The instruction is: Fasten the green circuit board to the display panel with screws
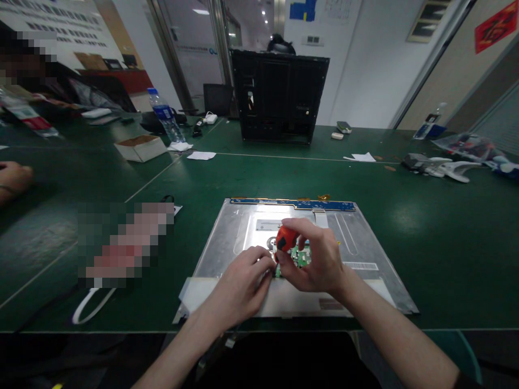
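A metal-backed display panel [219,232] lies flat on the table before me, with a blue circuit strip [279,203] along its far edge and a small green circuit board [302,256] near its middle. My right hand [318,259] grips the red and black handle of a screwdriver [286,237] between thumb and fingers, above the green board. My left hand [247,278] rests on the panel with its fingertips pinched at the board's left edge, close to the screwdriver's lower end. What those fingertips hold, if anything, is hidden, and the screwdriver's tip cannot be made out.
A black monitor housing [279,97] stands upright at the back of the green table [438,237]. Left of it are a water bottle [166,116] and a cardboard box [140,148]. A white strap [93,305] lies at left; another person's hand [14,178] rests beyond. Grey-white tools [440,166] lie at right.
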### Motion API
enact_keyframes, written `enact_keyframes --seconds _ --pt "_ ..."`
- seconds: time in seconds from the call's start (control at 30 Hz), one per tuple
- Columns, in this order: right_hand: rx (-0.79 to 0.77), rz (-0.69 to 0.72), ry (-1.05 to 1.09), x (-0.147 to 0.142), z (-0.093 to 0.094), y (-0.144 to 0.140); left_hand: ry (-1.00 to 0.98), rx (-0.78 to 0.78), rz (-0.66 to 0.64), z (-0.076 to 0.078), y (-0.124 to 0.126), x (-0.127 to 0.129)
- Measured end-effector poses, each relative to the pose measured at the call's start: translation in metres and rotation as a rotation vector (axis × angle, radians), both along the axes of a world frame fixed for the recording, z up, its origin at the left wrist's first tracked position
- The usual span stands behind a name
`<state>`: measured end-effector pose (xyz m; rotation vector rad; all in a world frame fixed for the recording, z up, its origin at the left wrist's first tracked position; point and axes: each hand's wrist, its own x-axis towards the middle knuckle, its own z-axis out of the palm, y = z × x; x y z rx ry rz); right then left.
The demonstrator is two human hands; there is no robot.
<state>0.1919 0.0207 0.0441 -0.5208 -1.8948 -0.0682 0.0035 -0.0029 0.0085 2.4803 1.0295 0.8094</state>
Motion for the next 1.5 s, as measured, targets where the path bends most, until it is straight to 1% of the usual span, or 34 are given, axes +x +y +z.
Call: enact_keyframes --seconds 0.2,0.43,0.57,0.73,0.87,0.97,1.07,1.17,1.27,1.37,1.5 --pt "0.003 -0.002 -0.001 0.0001 0.0021 0.0007 0.03 0.013 0.024 -0.004 0.0 -0.0008" --pt "0.02 -0.052 -0.005 0.0013 0.0056 -0.0009 0.032 0.033 0.027 -0.0025 -0.0004 -0.0007" --pt "0.003 -0.038 -0.01 0.0014 0.0051 -0.0021 0.028 0.018 0.013 -0.0028 -0.0001 -0.0005" --pt "-0.008 -0.067 -0.037 0.0011 0.0059 -0.0037 0.024 -0.007 0.001 -0.002 0.0003 -0.0001" --pt "-0.009 -0.049 -0.041 0.0012 0.0077 -0.0047 0.015 -0.023 0.001 0.0001 -0.0003 0.0003" --pt "-0.006 -0.03 -0.058 0.0017 0.0066 -0.0039 0.014 -0.003 0.012 0.0008 -0.0007 0.0002" --pt "0.005 -0.013 -0.031 0.0019 0.0043 -0.0019 0.01 0.032 0.02 -0.0007 -0.0006 -0.0001" --pt "0.019 -0.017 -0.005 0.0018 0.0031 -0.0006 0.017 0.048 0.03 -0.0039 -0.0001 -0.0007" --pt "0.0 -0.032 -0.019 0.0018 0.0036 -0.0011 0.033 0.056 0.034 -0.0059 0.0005 -0.0014" --pt "-0.015 -0.059 -0.038 0.0013 0.0044 -0.0027 0.026 0.055 0.02 -0.0042 0.0006 -0.0011" --pt "-0.013 -0.064 -0.041 -0.0001 0.0046 -0.0036 0.016 0.005 0.01 0.0014 -0.0004 0.0007"
